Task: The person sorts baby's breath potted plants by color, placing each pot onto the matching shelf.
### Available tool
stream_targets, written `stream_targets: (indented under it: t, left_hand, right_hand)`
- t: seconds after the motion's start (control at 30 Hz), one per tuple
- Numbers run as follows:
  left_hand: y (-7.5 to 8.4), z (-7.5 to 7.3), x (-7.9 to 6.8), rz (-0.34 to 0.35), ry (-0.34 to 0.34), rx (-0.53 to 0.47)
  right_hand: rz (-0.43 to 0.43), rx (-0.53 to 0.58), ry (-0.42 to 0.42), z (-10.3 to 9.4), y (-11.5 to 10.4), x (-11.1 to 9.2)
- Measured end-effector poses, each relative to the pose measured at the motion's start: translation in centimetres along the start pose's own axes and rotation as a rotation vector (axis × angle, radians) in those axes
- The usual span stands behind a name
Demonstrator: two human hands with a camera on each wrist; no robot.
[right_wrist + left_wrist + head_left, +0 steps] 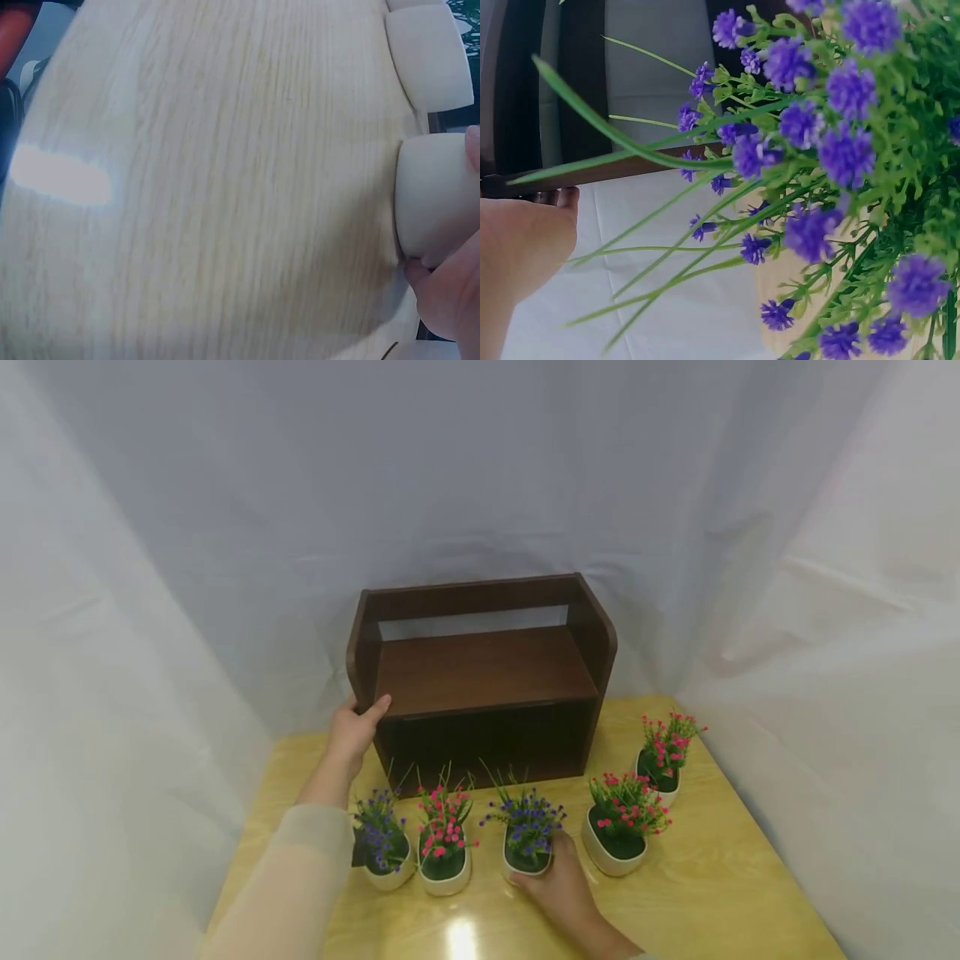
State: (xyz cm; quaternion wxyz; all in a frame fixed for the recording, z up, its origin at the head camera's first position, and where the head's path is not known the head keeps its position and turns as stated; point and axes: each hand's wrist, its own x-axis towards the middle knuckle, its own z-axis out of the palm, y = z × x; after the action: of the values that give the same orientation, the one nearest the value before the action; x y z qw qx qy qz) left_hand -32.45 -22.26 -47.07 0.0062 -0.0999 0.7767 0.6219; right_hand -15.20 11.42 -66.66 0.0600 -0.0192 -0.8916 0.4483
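A dark brown wooden shelf (487, 668) stands at the back of the table. My left hand (352, 735) grips its left side panel, thumb on top of the shelf board. In the left wrist view that hand (525, 247) is partly cut off at the edge, behind purple flowers (810, 135). My right hand (562, 885) holds a white pot (527, 867) of purple flowers in front of the shelf. The right wrist view shows fingers and thumb round this white pot (435, 195), its base at the tabletop.
Left of the held pot stand a pot of pink flowers (445, 881) and another of purple flowers (392, 875). To the right are two more pink-flowered pots, one nearer (615, 860) and one farther back (666, 795). Pale curtains (480, 468) surround the wooden table (720, 877).
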Motion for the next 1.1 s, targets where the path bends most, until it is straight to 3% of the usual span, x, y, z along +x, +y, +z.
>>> stream_targets:
  t: [0.5, 0.8, 1.1]
  left_hand:
    - [-0.1, 0.5, -0.2, -0.008, 0.0, -0.046]
    - [-0.2, 0.6, -0.2, 0.005, 0.018, -0.047]
    - [-0.4, 0.8, -0.1, 0.011, 0.021, -0.066]
  right_hand:
    - [0.104, 0.106, -0.039, -2.3, -1.0, 0.6]
    - [0.049, 0.143, -0.007, -4.6, -3.6, 1.8]
    - [0.002, 0.191, 0.003, -8.2, -7.1, 3.5]
